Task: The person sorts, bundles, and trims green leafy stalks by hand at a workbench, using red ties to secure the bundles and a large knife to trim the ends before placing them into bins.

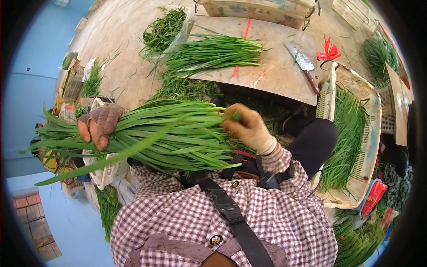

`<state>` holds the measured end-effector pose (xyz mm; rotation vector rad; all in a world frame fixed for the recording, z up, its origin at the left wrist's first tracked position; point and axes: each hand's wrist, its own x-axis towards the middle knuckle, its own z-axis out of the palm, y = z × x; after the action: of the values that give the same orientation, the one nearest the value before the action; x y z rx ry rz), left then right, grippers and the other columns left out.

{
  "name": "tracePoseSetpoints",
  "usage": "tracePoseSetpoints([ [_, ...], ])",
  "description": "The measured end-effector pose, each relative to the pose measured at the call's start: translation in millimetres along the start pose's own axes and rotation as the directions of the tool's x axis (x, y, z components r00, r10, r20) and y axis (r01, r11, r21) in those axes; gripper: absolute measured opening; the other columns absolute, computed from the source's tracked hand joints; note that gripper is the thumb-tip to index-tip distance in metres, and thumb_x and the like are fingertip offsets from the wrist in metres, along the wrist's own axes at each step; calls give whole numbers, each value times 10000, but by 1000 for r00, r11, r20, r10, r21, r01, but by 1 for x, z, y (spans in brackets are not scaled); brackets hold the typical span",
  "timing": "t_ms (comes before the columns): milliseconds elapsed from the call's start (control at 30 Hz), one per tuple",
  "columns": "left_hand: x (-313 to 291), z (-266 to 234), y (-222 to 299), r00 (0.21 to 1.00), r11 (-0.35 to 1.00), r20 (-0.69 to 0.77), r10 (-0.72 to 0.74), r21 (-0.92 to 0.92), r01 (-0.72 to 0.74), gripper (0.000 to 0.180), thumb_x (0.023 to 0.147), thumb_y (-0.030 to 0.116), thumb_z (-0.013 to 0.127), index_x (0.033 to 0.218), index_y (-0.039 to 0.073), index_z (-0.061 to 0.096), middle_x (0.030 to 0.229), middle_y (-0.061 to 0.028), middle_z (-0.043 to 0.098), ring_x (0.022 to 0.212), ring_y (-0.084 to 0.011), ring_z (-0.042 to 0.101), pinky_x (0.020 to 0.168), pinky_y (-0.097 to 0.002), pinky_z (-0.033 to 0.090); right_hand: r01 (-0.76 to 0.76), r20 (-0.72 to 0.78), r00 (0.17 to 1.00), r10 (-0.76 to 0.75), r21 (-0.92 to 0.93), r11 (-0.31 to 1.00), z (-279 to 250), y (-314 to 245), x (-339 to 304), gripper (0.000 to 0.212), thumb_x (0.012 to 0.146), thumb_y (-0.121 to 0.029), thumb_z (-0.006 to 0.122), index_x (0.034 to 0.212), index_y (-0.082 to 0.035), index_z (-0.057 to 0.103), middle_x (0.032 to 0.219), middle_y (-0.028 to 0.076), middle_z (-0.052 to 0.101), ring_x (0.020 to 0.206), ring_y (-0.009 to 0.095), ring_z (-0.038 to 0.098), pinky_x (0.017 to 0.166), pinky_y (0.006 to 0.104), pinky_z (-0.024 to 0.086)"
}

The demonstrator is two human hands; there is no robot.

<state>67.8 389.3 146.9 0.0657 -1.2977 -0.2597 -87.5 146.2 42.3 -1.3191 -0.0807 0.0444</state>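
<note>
A thick bunch of garlic chives [178,138] lies across in front of my chest, leaf tips to the left and cut ends to the right. My left hand [101,124], in a stained fingerless-looking glove, is wrapped over its leafy part. At the cut ends, my right hand [244,127], in a pale glove, is closed in a pinch with a bit of green chive leaf showing between the fingers. One long leaf stands out, blurred, across the bunch. Beyond, a smaller bunch of chives [218,53] rests on a board [275,66], over a red tie strip [235,71].
A knife [303,64] with a wooden handle and red ties [328,50] are on the board's right side. A plastic crate [373,107] of chives stands at my right. Loose chives [164,31] are heaped beyond the board's left side; another crate [262,13] stands at the far edge.
</note>
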Motion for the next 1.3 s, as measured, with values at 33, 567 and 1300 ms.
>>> tracePoseSetpoints([
  [33,2,2,3,999,999,14,-35,13,35,92,843,28,546,821,116,559,762,-15,668,748,-128,640,806,-256,490,-27,-63,998,27,-1,1000,-13,8,-2,146,806,-63,622,917,-10,543,728,69,561,641,157,539,598,267,440],
  [567,-7,-4,30,1000,1000,1,28,3,-28,169,778,-11,608,862,130,571,784,26,663,787,-101,627,885,-291,451,168,178,980,-91,-490,855,-34,49,1,269,784,-166,639,1009,-21,619,896,151,641,799,272,618,716,324,494],
  [1300,1,-8,18,963,968,-141,-229,76,241,96,891,148,527,795,155,524,704,27,621,733,-83,584,852,-274,403,-171,-292,949,119,-158,973,-4,60,-6,165,838,-170,595,900,-26,643,726,12,610,648,86,542,567,257,443],
])
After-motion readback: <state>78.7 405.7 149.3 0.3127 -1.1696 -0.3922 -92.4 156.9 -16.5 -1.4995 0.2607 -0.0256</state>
